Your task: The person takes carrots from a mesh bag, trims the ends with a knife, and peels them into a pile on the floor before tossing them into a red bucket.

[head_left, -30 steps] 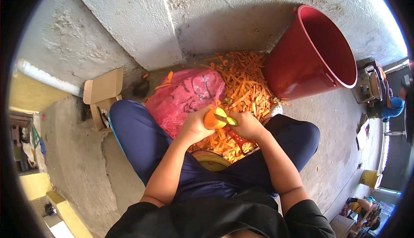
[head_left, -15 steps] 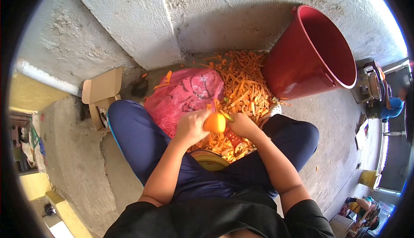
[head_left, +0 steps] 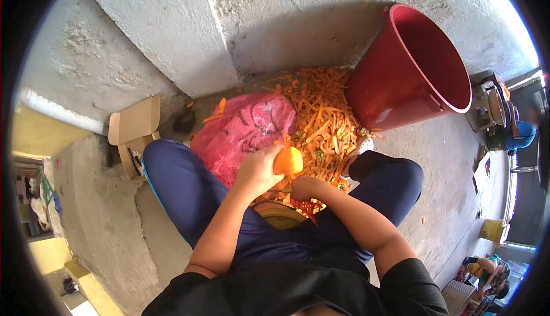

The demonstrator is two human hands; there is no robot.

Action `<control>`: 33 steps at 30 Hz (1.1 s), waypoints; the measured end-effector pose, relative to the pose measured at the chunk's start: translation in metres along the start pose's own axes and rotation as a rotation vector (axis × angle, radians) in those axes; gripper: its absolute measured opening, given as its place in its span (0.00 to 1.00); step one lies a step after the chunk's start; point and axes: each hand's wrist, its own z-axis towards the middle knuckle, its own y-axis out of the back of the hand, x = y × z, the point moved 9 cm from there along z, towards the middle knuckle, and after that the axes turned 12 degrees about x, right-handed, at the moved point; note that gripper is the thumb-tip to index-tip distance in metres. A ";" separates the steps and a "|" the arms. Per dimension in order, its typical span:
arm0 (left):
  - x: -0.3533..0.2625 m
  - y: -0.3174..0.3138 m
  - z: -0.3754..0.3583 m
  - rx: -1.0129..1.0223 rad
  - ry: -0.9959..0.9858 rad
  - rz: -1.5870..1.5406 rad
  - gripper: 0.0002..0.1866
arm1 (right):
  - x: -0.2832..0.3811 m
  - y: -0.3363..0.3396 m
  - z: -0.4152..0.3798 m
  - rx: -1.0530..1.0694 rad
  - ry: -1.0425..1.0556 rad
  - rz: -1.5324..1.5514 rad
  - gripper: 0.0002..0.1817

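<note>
Holding orange vegetable: left hand | right hand: lower, curled round tool

Your vegetable and peelings are showing bright orange; your mesh bag is showing dark-streaked pink.

Right hand: lowered toward you, from beside the carrot to below it.
Peeler: brought down with your hand, away from the carrot's side.
</note>
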 end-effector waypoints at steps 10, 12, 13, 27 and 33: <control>-0.193 0.052 0.143 -0.203 -0.695 0.662 0.27 | 0.026 0.023 -0.029 -0.030 0.127 -0.003 0.13; -0.240 0.107 0.144 -0.535 -0.657 0.460 0.22 | 0.010 0.022 -0.021 -0.040 0.059 0.009 0.14; -0.248 0.121 0.143 -0.499 -0.624 0.437 0.24 | 0.004 0.024 -0.019 -0.044 0.030 0.009 0.14; 0.206 -0.026 0.006 0.910 0.635 0.186 0.09 | 0.079 0.128 -0.184 -0.502 -0.049 -0.516 0.16; 0.218 -0.101 -0.045 1.166 0.760 0.177 0.10 | 0.197 0.157 -0.273 -0.809 0.083 -0.949 0.19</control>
